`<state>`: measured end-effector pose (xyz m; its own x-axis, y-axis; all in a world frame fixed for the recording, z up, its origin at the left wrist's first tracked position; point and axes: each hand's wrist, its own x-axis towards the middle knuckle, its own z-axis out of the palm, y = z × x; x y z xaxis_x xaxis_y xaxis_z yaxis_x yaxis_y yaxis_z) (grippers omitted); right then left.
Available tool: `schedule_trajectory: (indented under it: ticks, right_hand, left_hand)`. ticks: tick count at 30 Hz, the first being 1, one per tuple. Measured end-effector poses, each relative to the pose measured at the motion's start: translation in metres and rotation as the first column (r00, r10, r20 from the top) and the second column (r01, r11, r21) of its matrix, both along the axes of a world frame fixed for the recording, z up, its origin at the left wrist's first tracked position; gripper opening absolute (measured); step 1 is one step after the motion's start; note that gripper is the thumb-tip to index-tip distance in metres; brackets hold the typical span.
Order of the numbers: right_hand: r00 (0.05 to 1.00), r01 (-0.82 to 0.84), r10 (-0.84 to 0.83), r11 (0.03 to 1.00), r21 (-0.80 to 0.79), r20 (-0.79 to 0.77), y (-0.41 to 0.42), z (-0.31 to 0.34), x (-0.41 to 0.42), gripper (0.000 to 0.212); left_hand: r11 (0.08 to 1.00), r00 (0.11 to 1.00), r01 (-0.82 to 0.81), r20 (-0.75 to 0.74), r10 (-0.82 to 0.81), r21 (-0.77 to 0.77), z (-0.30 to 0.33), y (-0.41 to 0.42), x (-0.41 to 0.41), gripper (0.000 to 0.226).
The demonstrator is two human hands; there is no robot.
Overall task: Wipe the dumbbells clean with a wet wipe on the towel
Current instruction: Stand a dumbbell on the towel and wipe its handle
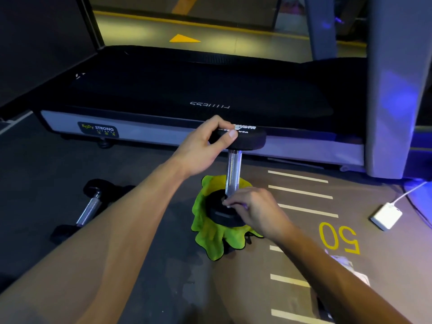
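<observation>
A black dumbbell [232, 174] with a chrome handle stands upright on a crumpled green towel [211, 239] on the floor. My left hand [203, 148] grips the rim of its top head. My right hand [254, 209] is pinched at the base of the handle, on the lower head. A bit of pale wet wipe [226, 203] shows at its fingertips; most of it is hidden. A second dumbbell [87, 210] lies on its side on the floor to the left, partly behind my left forearm.
A treadmill [187, 97] runs across the back, with a grey upright [395, 90] at the right. A white charger block [387, 217] with cable lies at the right. A white packet [350, 267] lies behind my right forearm. White stripes and a yellow "50" mark the floor.
</observation>
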<state>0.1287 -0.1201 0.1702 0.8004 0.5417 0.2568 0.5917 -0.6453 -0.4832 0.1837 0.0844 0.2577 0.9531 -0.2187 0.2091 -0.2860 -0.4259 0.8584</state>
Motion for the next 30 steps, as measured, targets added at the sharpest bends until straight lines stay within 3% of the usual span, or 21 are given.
schedule_trajectory:
  ticks: [4, 8, 13, 22, 27, 30]
  right_hand:
    - [0.990, 0.084, -0.073, 0.992, 0.091, -0.118, -0.012, 0.000, 0.004, 0.019]
    - [0.962, 0.187, -0.135, 0.959, 0.214, -0.238, -0.012, -0.009, 0.003, 0.021]
    - [0.941, 0.279, -0.217, 0.932, 0.231, -0.261, -0.024, -0.020, 0.009, 0.022]
    - [0.919, 0.331, -0.251, 0.911, 0.247, -0.305, -0.018, -0.026, 0.016, 0.021]
    - [0.954, 0.286, -0.243, 0.913, 0.292, -0.176, -0.019, -0.016, -0.017, 0.013]
    - [0.942, 0.272, -0.199, 0.925, 0.267, -0.271, -0.023, -0.007, -0.010, 0.017]
  left_hand:
    - [0.998, 1.000, 0.017, 0.010, -0.017, -0.053, -0.002, 0.003, -0.001, 0.040]
    - [0.995, 1.000, 0.025, 0.016, -0.023, -0.096, -0.005, 0.004, -0.001, 0.023]
    - [0.992, 0.999, 0.010, 0.052, -0.004, -0.122, -0.010, -0.002, 0.003, 0.016]
    - [0.988, 0.990, -0.020, 0.137, 0.041, -0.153, -0.027, -0.006, 0.005, 0.024]
    - [0.988, 0.980, -0.034, 0.188, 0.062, -0.148, -0.028, -0.008, 0.005, 0.022]
    - [0.990, 0.977, -0.031, 0.207, 0.060, -0.141, -0.030, -0.008, 0.006, 0.021]
